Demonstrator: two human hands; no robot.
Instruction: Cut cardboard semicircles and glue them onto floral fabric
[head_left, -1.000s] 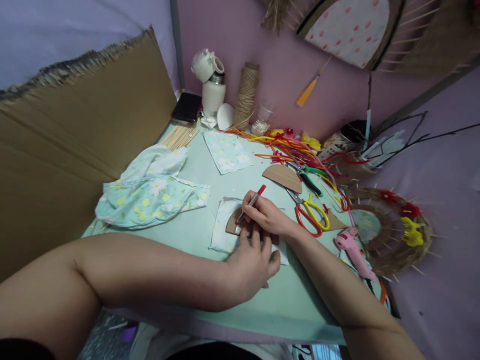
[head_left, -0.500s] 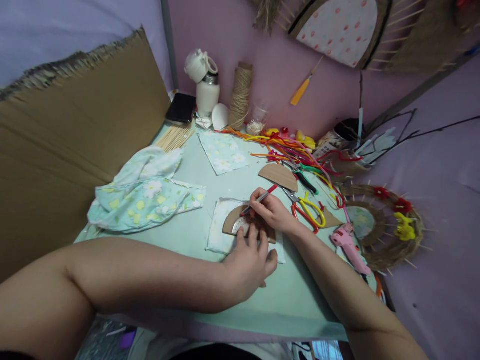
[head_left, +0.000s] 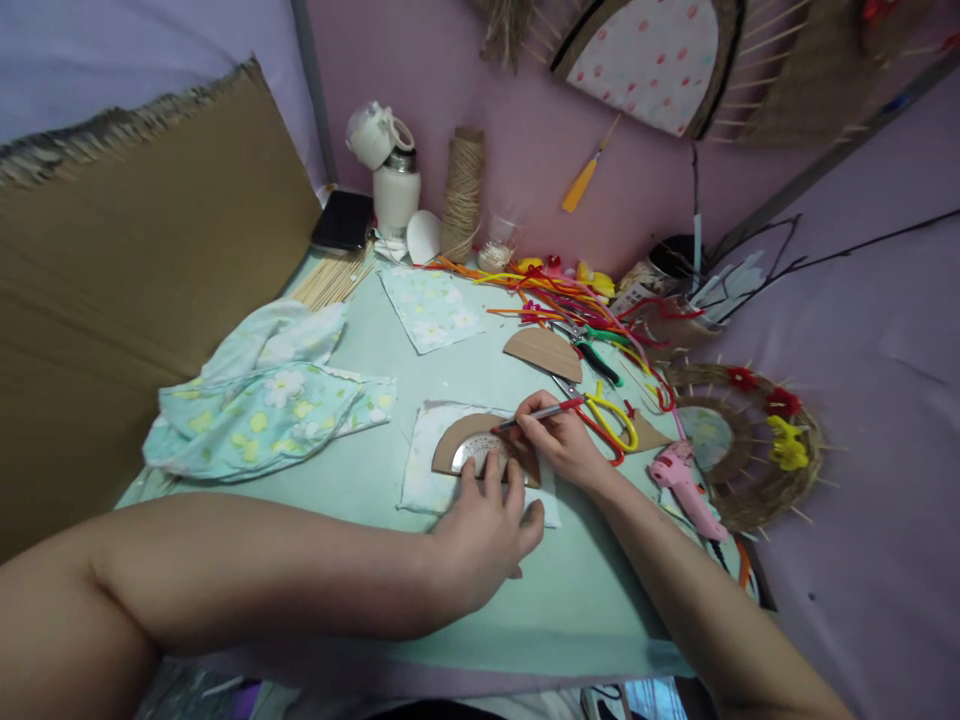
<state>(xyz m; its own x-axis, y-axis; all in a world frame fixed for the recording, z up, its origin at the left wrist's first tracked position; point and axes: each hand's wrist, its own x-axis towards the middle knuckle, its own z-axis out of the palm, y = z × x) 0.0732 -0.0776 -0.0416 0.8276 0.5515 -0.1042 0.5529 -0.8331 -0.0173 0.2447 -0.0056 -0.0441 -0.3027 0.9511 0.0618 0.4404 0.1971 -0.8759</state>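
My left hand (head_left: 491, 515) lies with its fingers spread on a clear protractor (head_left: 472, 450), pressing it onto a brown cardboard half-circle (head_left: 448, 447). My right hand (head_left: 555, 432) is closed round a red and grey pen (head_left: 551, 409), whose tip touches the cardboard just above the protractor's curved edge. Beneath the cardboard is a pale piece of cloth (head_left: 420, 470), flat on the green table cover. A second cardboard half-circle (head_left: 544, 352) rests farther back, near scissors with yellow handles (head_left: 615, 415).
Floral cloth (head_left: 262, 420) lies bunched at the left beside a large cardboard sheet (head_left: 165, 230). Behind stand a white bottle (head_left: 396, 200) and a twine roll (head_left: 463, 195). Pliers (head_left: 600, 362), coloured pipe cleaners (head_left: 570, 295) and a pink glue gun (head_left: 690, 490) lie to the right.
The view has shifted slightly, moving most things left in the picture. My right hand has moved right relative to the cardboard, with the pen held lower and flatter, showing more of the protractor.
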